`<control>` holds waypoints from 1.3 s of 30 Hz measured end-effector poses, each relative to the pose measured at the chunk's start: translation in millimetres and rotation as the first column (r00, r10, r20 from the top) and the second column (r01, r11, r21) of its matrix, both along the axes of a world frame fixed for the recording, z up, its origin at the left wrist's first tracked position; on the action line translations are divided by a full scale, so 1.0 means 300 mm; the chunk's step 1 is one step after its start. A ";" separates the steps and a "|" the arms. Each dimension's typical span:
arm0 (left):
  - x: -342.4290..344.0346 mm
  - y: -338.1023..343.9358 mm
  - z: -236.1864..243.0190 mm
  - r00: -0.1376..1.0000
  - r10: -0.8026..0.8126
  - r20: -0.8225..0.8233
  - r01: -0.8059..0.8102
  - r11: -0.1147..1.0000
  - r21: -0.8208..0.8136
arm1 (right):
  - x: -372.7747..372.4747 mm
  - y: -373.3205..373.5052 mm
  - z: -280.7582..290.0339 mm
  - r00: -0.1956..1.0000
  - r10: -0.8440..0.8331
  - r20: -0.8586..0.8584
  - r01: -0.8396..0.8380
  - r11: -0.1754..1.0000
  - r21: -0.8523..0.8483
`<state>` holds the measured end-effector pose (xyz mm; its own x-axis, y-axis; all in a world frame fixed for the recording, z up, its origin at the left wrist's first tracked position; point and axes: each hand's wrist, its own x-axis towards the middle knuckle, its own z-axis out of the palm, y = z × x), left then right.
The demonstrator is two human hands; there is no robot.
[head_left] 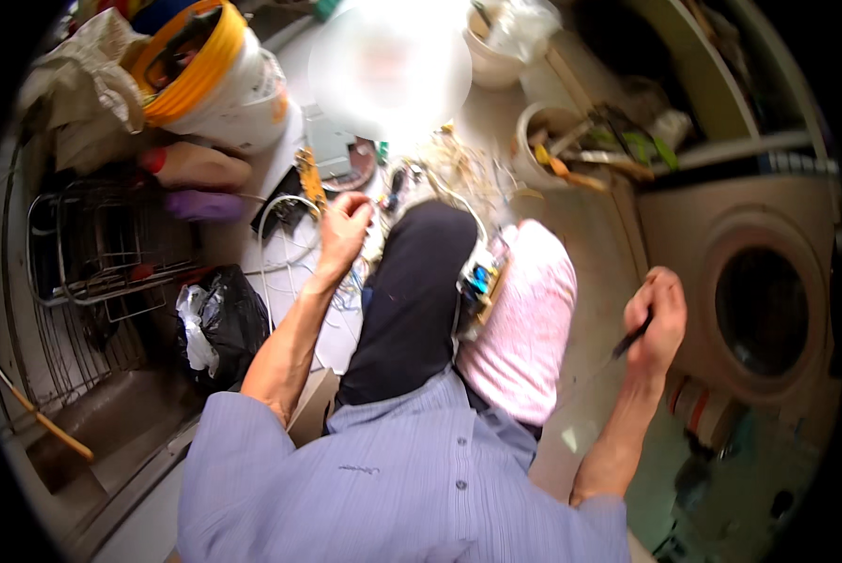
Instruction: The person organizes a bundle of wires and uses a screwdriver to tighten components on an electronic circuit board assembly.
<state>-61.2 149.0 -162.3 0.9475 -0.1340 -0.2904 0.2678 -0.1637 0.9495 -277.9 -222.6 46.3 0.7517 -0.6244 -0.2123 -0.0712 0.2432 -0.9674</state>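
Note:
My left hand (344,230) is raised left of my dark-clad knee (412,272), fingers pinched among pale cords (290,202); what they hold is too small to make out. My right hand (656,319) is out at the right, closed round a slim dark tool (633,338). A circuit assembly with blue parts (480,280) lies between the dark leg and a pink fluffy cloth (524,338) over my other leg. Beyond my knees are tangled thin wires (449,155), a long yellow board (308,178) and a black object (275,218).
A glaring white light (388,66) is at the top. Buckets (224,113) stand at upper left, a tub of tools (534,141) at upper right. Wire racks (102,263), a black bag (224,328) and a steel sink (83,441) line the left; a front-loading washer (684,235) stands right.

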 end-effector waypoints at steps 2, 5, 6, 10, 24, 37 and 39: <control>-0.057 -0.030 0.156 0.997 -0.019 0.069 0.021 0.999 -0.028 | -0.034 -0.074 0.025 0.969 -0.159 0.191 0.143 0.985 0.098; -0.147 -0.076 0.341 0.994 -0.082 0.068 0.090 0.989 -0.117 | -0.115 -0.162 0.002 0.869 -0.303 0.391 0.218 0.944 0.249; -0.181 -0.083 0.378 0.990 -0.120 0.069 0.128 0.984 -0.122 | -0.124 -0.168 -0.022 0.835 -0.372 0.406 0.269 0.919 0.288; -0.341 -0.126 0.475 0.941 -0.332 0.070 0.338 0.931 -0.137 | -0.167 -0.090 -0.145 0.798 -0.455 0.395 0.340 0.881 0.329; -0.554 -0.204 0.428 0.816 -0.481 0.320 0.448 0.877 0.174 | -0.408 0.183 -0.248 0.977 0.141 -0.163 -0.208 0.813 -0.543; -0.574 -0.240 0.447 0.761 -0.430 0.487 0.341 0.902 0.264 | -0.461 0.245 -0.245 0.975 0.220 -0.034 -0.213 0.876 -0.432; -0.579 -0.249 0.434 0.791 -0.393 0.469 0.316 0.919 0.238 | -0.456 0.256 -0.243 0.974 0.222 -0.042 -0.219 0.879 -0.423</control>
